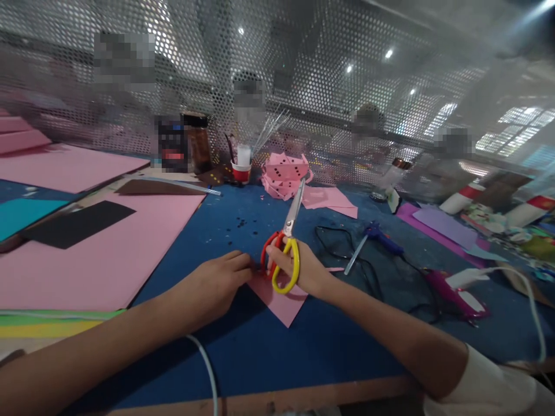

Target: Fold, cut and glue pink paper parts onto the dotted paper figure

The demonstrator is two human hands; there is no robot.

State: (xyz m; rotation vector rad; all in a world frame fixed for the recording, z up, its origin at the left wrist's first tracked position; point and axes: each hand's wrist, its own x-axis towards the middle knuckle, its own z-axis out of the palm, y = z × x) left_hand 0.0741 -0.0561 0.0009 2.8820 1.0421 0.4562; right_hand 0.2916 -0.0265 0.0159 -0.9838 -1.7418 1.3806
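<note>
The right hand (pixel 309 270) holds a pair of scissors (pixel 290 226), its fingers curled through and around the red and yellow handles. The blades are pressed together and point up and away toward the far side of the blue table (pixel 203 237). Just under that hand, near the middle of the table, lies a small piece of pink paper (pixel 284 309), one corner pointing to the near edge. The left hand (pixel 223 280) is at the left side of this paper, fingers bent down; I cannot tell whether they pinch it or only press on it.

To the left is a large pink sheet (pixel 108 260) with a strip of black paper (pixel 82 224) on it. Beyond the scissors stands a pink paper shape with dark spots (pixel 284 170), apparently a folded box, though the view is soft there. Left of it is a red and white cup (pixel 241 172) with thin sticks. On the right lie a blue glue gun (pixel 385 240), with a clear glue stick (pixel 355 257) in it, and nearer, a magenta glue gun (pixel 459 297).
</note>
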